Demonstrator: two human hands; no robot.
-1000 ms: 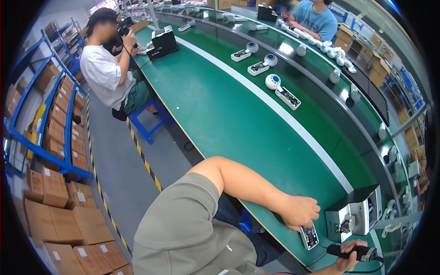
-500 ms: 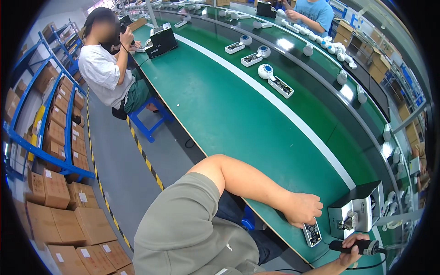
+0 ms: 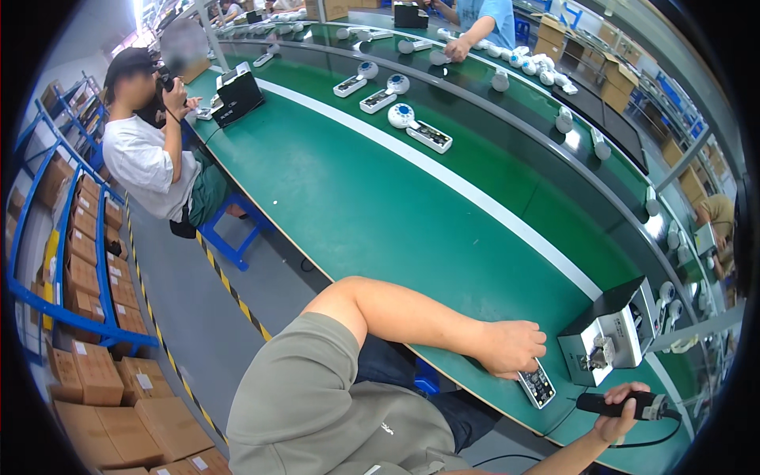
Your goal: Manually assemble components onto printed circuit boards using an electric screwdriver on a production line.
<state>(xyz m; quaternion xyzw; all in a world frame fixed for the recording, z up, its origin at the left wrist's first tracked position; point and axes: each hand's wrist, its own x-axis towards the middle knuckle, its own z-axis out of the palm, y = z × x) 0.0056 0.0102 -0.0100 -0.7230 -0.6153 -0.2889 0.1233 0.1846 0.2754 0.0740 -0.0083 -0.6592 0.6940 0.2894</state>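
Note:
My left hand (image 3: pixel 513 348) is closed over the upper end of a white device housing (image 3: pixel 537 386) with its circuit board exposed. The housing lies on the green table near the front edge, and its top end is hidden under my fingers. My right hand (image 3: pixel 622 413) grips a black electric screwdriver (image 3: pixel 614 405), held roughly level with its tip pointing left toward the board but apart from it. A cable runs from the screwdriver's right end. Just beyond both hands stands a silver-and-black box (image 3: pixel 602 339) with a metal fitting on its front.
Several white round-headed devices (image 3: pixel 400 116) with open handles lie on the curved green line (image 3: pixel 507 178). To the left sits a co-worker (image 3: pixel 146 158) on a blue stool (image 3: pixel 235 237). Another person in blue (image 3: pixel 491 24) works across the line. Cartons (image 3: pixel 95 372) fill the left shelving.
My view has turned, so the scene sits further left. The screwdriver in my right hand has shifted slightly away from the board. The person in blue now reaches to a device on the line.

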